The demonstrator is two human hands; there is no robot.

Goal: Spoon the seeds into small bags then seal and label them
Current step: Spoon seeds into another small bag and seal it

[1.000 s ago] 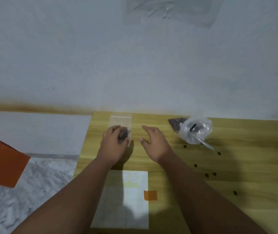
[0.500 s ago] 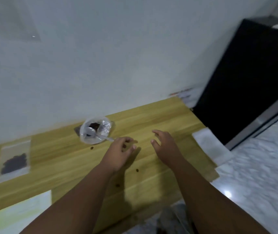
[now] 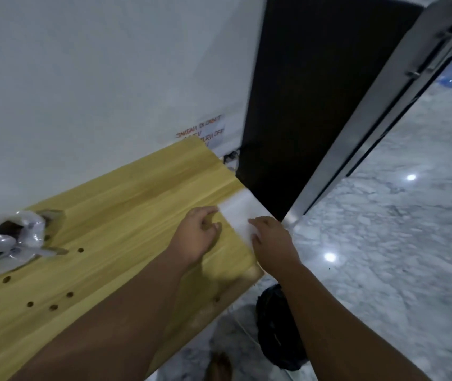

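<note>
A stack of small clear bags [image 3: 242,215] lies at the right end of the wooden table [image 3: 125,204]. My left hand [image 3: 197,236] touches the stack's left edge with loosely curled fingers and holds nothing. My right hand [image 3: 270,242] rests on the stack's near part with its fingers spread. At the far left sits a crumpled plastic bag of dark seeds [image 3: 7,243] with a white plastic spoon [image 3: 2,242] in it. Several loose seeds [image 3: 53,306] lie scattered on the wood.
A white wall runs behind the table. A black cabinet [image 3: 301,105] stands just past the table's right end, beside a metal door frame [image 3: 370,127]. Marble floor [image 3: 398,243] spreads to the right; a black bag [image 3: 277,325] sits on the floor under the table's corner.
My view swung right, away from the filled small bag and label sheet. Both hands travelled right along the table and reached the stack of empty bags at its end.
</note>
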